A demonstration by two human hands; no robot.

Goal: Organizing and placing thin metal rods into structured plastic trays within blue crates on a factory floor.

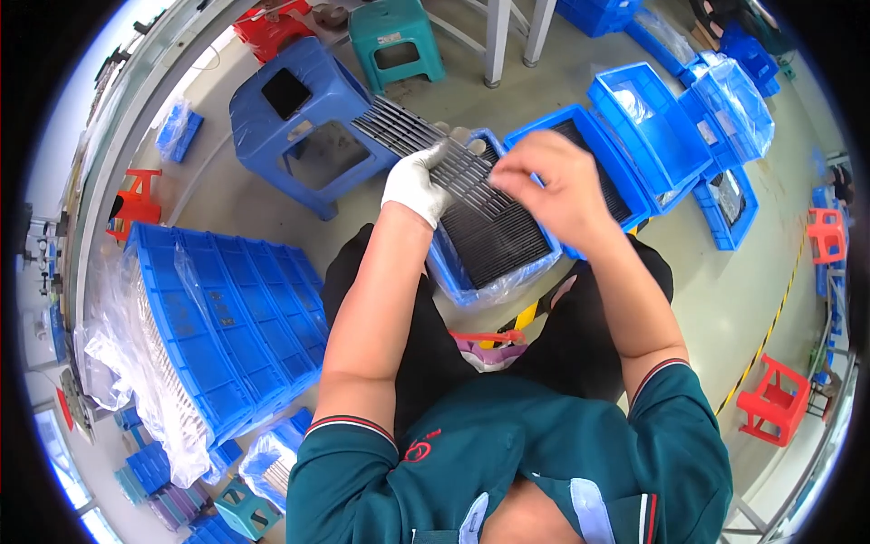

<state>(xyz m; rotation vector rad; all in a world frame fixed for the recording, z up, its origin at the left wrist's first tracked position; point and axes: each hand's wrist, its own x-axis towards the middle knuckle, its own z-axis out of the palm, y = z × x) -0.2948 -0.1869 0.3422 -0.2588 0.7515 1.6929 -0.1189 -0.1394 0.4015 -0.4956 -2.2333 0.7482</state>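
Note:
My left hand (419, 186), in a white glove, grips a flat row of thin dark metal rods (391, 125) side by side, slanting from upper left to lower right. My right hand (560, 189) is bare, its thumb and fingers pinched together by the right edge of the rods. Whether anything is between those fingertips is too blurred to tell. Below both hands stands a blue crate (460, 296) lined with clear plastic, holding many more dark rods (485, 249). Partly behind my right hand is a second blue crate (638, 216) with dark contents.
A blue stool (340, 100) with a dark square on its seat stands ahead left, beside a green stool (396, 36). Stacked blue crates (240, 317) rise at my left. More blue crates (652, 118) stand at the right, with a red stool (775, 399) farther off.

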